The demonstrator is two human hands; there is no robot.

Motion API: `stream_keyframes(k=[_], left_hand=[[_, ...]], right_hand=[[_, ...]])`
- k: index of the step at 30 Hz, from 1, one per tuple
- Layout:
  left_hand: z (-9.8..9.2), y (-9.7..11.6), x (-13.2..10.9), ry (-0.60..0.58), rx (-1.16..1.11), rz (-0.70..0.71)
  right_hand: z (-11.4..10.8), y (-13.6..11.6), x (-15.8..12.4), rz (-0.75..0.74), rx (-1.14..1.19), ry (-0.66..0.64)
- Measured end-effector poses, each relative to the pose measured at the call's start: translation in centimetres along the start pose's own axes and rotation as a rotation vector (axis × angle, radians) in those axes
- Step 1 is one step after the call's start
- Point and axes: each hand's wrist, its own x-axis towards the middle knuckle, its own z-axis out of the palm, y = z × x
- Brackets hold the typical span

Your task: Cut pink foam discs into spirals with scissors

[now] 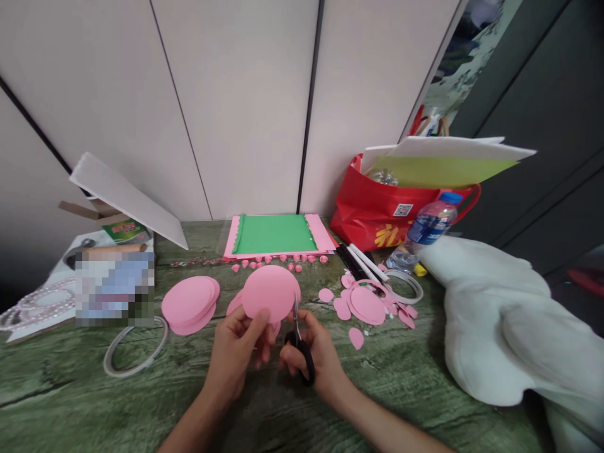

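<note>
My left hand (240, 343) pinches the lower edge of a round pink paper disc (268, 290), thumb on its face. Black-handled scissors (302, 360) are in my right hand (317, 352), fingers through the loops. Their blades point up along the disc's right edge; I cannot tell whether they touch it. Behind the held disc, more pink paper partly shows on the table. A stack of pink paper discs (189, 303) lies to the left. Pink paper cut-outs (368, 304) are scattered to the right. A row of small pink rolled pieces (283, 258) sits beyond my hands.
Green and pink paper sheets (276, 234) lie at the back. Tape rolls (136, 371) flank the work area. Markers (368, 261), a water bottle (427, 229) and a red bag (372, 214) stand right, beside a white plush-looking object (495, 321). A white board (127, 198) leans left.
</note>
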Motion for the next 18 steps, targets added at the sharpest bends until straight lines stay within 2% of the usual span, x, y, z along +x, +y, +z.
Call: stream_keyframes(k=[5,11,18], left_hand=[[0.0,0.0,-0.1,-0.006,0.000,0.014],[0.0,0.1,0.1,0.061,0.075,-0.014],[0.0,0.1,0.0,0.056,0.150,-0.045]], right_hand=[[0.1,0.4,-0.2,0.001,-0.012,-0.068],[0.0,0.6,-0.2,0.002,0.038,-0.050],[0.1,-0.6,0.0,-0.045,0.136,-0.040]])
